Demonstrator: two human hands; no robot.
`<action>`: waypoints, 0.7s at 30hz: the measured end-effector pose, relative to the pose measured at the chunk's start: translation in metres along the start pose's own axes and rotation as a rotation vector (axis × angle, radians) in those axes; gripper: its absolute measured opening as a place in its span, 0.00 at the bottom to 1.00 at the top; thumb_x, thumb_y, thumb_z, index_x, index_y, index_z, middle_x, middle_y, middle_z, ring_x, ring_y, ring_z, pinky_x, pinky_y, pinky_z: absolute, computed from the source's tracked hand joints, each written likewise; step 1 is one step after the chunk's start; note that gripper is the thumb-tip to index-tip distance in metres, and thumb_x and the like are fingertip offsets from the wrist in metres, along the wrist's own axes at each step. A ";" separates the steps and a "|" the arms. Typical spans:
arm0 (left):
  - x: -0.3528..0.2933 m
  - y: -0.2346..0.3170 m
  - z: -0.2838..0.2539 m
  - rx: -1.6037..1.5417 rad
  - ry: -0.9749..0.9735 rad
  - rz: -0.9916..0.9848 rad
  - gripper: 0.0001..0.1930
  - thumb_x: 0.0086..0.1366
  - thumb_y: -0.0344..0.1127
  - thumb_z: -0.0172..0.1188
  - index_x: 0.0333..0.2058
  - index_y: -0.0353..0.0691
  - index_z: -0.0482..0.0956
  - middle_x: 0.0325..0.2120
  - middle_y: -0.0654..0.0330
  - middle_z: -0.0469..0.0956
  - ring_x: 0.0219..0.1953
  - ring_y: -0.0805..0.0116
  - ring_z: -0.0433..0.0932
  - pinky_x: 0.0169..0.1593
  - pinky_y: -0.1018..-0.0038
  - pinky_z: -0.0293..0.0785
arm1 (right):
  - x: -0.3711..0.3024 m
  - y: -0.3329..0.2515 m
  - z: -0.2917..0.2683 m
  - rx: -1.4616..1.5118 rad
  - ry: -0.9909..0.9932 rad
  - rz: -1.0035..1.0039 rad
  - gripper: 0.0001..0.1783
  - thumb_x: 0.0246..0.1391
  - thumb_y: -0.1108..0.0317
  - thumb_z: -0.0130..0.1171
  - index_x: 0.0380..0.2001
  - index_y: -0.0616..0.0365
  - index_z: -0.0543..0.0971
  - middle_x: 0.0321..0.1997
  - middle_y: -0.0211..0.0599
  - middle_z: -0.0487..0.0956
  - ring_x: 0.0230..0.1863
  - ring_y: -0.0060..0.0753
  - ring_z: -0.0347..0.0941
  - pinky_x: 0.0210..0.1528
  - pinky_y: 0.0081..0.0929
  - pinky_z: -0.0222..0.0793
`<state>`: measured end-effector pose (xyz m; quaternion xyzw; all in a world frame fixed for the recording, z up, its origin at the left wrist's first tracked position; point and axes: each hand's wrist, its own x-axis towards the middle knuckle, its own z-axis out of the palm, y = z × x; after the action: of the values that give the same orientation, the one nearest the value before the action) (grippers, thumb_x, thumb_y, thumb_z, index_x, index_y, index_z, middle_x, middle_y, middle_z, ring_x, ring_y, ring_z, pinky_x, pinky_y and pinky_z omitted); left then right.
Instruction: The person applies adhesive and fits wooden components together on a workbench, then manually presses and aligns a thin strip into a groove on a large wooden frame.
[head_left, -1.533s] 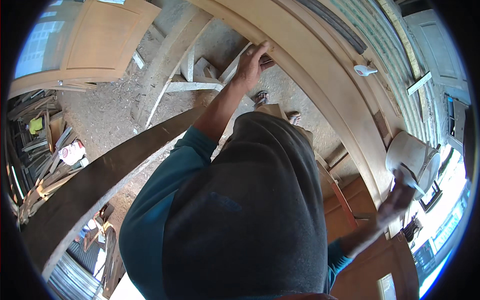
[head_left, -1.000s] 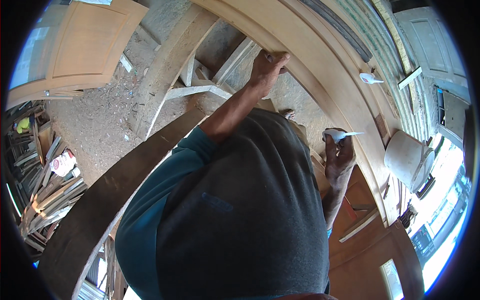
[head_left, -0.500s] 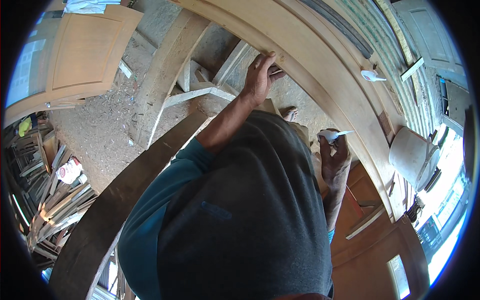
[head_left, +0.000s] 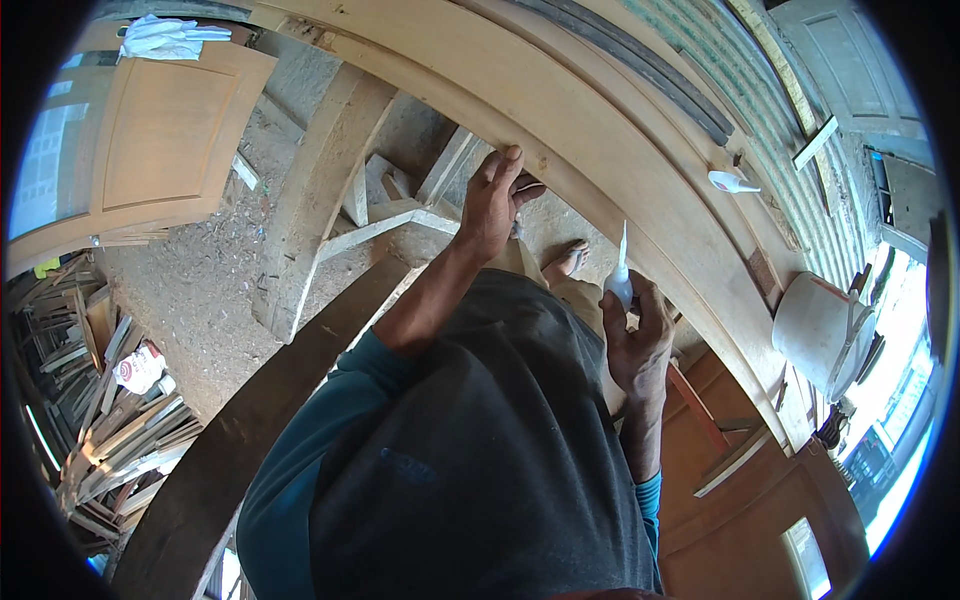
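Observation:
My left hand (head_left: 489, 208) reaches forward to the near edge of a long, pale brown wooden board (head_left: 590, 150). Its thumb rests on the edge while the other fingers curl beside and below it, so the hand grips the board there. In my right hand (head_left: 640, 335) is a small white glue bottle (head_left: 619, 285) with a long thin nozzle, pinched between thumb and fingers. The nozzle points away from me and its tip lies over the board's near edge in this view. Another white bottle (head_left: 733, 182) with a pointed tip lies on the wood at the right.
A white bucket (head_left: 815, 325) stands at the right end of the boards. Dark strips (head_left: 650, 50) lie along the far side. A panelled door (head_left: 165, 135) is at the left, above a heap of wood scraps (head_left: 110, 410). A dark curved plank (head_left: 240, 420) runs beside my left arm.
My right hand has moved leftward and turned the glue bottle, whose nozzle pointed right and now points forward. My left hand remains at the board's edge; the whole view has shifted slightly.

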<state>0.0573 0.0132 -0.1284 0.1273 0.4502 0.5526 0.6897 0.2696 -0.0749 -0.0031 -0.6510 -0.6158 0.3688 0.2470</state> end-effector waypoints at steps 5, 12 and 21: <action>0.002 0.000 -0.004 0.034 -0.024 -0.028 0.21 0.78 0.47 0.52 0.60 0.39 0.72 0.50 0.58 0.79 0.52 0.66 0.79 0.55 0.64 0.75 | 0.008 0.003 0.003 0.008 -0.027 0.058 0.14 0.60 0.73 0.64 0.49 0.61 0.80 0.41 0.47 0.83 0.42 0.43 0.83 0.44 0.36 0.77; -0.003 0.011 0.005 0.206 0.001 -0.020 0.24 0.73 0.46 0.60 0.58 0.36 0.72 0.50 0.56 0.78 0.52 0.66 0.79 0.55 0.65 0.78 | 0.030 -0.006 0.019 -0.003 0.079 0.014 0.13 0.63 0.70 0.64 0.48 0.63 0.80 0.35 0.41 0.84 0.38 0.32 0.82 0.42 0.32 0.77; 0.005 0.006 0.016 0.356 0.084 0.012 0.29 0.67 0.42 0.67 0.58 0.32 0.68 0.52 0.53 0.75 0.51 0.65 0.79 0.54 0.65 0.82 | 0.023 0.008 0.015 0.032 0.069 0.070 0.15 0.65 0.63 0.64 0.48 0.61 0.81 0.36 0.39 0.83 0.37 0.29 0.79 0.42 0.31 0.75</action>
<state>0.0650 0.0248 -0.1176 0.2269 0.5686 0.4730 0.6336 0.2620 -0.0556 -0.0228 -0.6804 -0.5779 0.3641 0.2655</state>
